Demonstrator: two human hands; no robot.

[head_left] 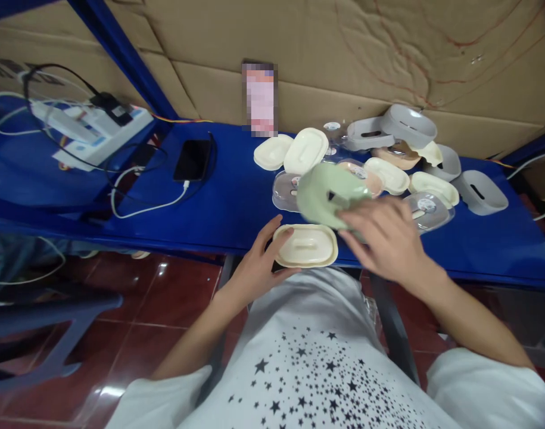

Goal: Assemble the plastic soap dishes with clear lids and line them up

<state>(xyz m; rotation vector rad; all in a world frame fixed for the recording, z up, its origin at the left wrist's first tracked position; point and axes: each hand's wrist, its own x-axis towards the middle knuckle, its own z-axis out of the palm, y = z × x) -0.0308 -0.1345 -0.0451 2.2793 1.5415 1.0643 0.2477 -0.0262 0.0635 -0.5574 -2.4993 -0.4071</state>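
Note:
At the table's front edge, a cream oval soap dish part (306,245) with a raised bar in its middle lies in front of my body. My left hand (268,253) grips its left end, the thumb over the rim. My right hand (383,238) holds a pale green soap dish (319,193) by its right side, tilted above the table. This dish has a dark slot and is slightly blurred by motion. Behind it sits a clear plastic cover (285,192), partly hidden by the green dish. Another clear cover (428,208) with a round sticker lies beyond my right hand.
Cream oval pieces (305,150), grey soap dishes (482,192) and peach pieces crowd the back right of the blue table (236,179). A phone (192,159) on a cable and a power strip (105,140) lie left. Another phone (260,100) leans against the cardboard (317,53).

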